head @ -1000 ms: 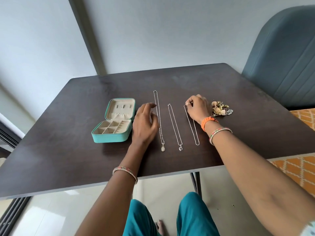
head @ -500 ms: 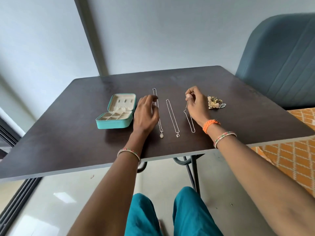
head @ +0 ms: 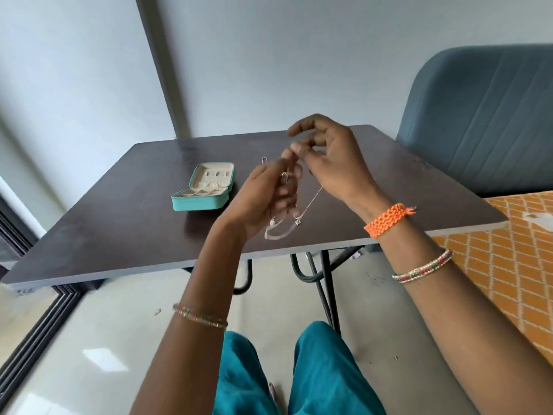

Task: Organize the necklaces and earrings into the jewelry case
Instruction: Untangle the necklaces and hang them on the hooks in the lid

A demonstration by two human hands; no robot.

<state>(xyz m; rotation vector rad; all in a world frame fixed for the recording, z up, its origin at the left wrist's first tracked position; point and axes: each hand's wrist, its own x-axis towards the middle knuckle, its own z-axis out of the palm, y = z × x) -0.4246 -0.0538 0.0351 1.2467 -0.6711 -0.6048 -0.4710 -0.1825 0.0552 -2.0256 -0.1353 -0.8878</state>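
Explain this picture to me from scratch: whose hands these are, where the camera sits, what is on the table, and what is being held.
There is no machine here: a person wears one wide-angle camera on the head, looking down at their own hands. The dark brown table carries an open teal jewelry case with cream compartments. The left hand and the right hand are raised above the table and together pinch a thin silver chain necklace, whose loop hangs below them. Two small pendants of other necklaces show beneath the hands. A blue-grey chair stands behind.

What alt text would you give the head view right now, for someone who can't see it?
Both hands are raised above a dark table: the right hand pinches a thin silver necklace whose loop hangs down, the left hand beside it. An open teal jewelry case sits left; two necklaces partly show behind the hands.
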